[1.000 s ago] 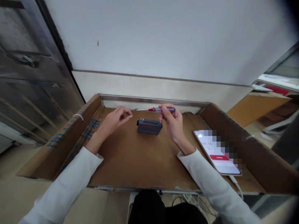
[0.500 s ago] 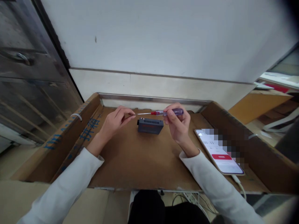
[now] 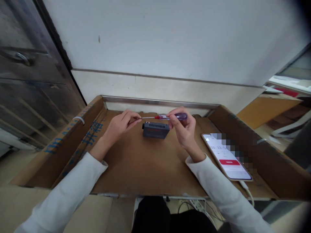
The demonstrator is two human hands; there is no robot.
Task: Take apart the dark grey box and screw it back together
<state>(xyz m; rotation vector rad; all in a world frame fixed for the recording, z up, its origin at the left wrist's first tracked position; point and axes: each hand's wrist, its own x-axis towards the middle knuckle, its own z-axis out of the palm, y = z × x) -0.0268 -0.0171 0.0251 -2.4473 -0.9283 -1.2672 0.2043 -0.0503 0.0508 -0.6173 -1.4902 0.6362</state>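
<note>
My right hand (image 3: 182, 127) is closed round the clear purple handle of a screwdriver (image 3: 173, 116), which has a red collar and a thin metal shaft. The screwdriver lies roughly level, its tip pointing left to the fingertips of my left hand (image 3: 123, 122). Thumb and fingers of that hand are pinched on a tiny dark piece at the tip, too small to name. Below the shaft, a dark grey metal box (image 3: 155, 131) with a row of vent slots stands on the cardboard, with a small dark part sticking out at its left end. Neither hand grips the box.
A shallow cardboard tray (image 3: 145, 174) with raised side walls forms the work surface. At its right lies a phone (image 3: 229, 162) with a lit screen and a white cable (image 3: 247, 191). A wall (image 3: 157, 42) rises behind, and a metal door (image 3: 29, 74) stands at the left.
The screwdriver has shifted slightly left with my right hand, and its tip now meets my left fingertips where a small gap showed before. My left hand and the box have barely moved.
</note>
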